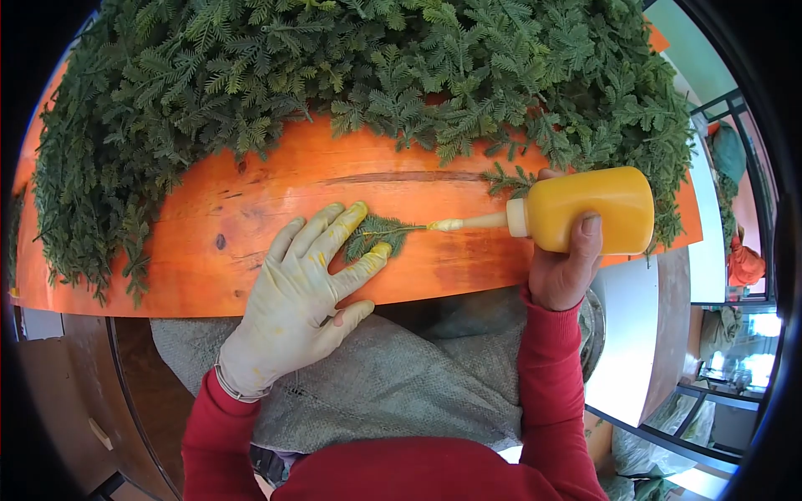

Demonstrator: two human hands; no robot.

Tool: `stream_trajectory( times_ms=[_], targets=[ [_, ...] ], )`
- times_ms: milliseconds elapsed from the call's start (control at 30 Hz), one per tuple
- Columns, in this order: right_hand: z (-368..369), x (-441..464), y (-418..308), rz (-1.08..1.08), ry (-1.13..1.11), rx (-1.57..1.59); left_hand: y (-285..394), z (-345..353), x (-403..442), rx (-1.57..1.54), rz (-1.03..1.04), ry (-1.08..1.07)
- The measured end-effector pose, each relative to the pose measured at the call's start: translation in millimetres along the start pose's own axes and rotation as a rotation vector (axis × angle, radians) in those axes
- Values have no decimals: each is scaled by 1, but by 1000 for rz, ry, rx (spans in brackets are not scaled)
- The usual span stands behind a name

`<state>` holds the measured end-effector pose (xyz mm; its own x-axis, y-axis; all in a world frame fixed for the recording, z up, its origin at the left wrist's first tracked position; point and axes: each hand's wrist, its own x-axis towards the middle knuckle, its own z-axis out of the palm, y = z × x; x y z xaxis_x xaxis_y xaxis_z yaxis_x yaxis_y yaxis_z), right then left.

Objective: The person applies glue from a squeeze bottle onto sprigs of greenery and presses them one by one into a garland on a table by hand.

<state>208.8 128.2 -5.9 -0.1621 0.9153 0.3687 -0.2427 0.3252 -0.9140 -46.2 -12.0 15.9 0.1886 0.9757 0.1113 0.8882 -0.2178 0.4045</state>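
Note:
My left hand (296,288), in a pale rubber glove with yellow smears, lies on the orange board (276,184). Its index and middle fingertips hold a small green fir sprig (380,240) down against the wood, its bare stem pointing right. Bare, my right hand (570,259) wraps around a yellow squeeze bottle (593,209) tipped on its side. The long nozzle (484,221) points left, its tip coated with whitish-yellow paste and meeting the end of the stem. Part of the right fingers is hidden behind the bottle.
A thick heap of fir sprigs (376,67) covers the far side of the board and both its ends. One loose sprig (510,179) lies just behind the bottle. Grey woven cloth (401,384) covers my lap below the board edge. Dark metal racks (710,409) with bags stand at right.

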Motion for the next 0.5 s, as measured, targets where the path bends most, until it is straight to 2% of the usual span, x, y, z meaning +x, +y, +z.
stream_trajectory(
  times_ms=[233,433,500],
  targets=[
    [3,1,4,-51,-63,87,2,-1,2,6,5,-4],
    [-3,5,1,-10,64,40,1,1,0,-8,12,50],
    [-7,5,3,61,139,163,2,2,-1,-37,39,92]
  ],
)
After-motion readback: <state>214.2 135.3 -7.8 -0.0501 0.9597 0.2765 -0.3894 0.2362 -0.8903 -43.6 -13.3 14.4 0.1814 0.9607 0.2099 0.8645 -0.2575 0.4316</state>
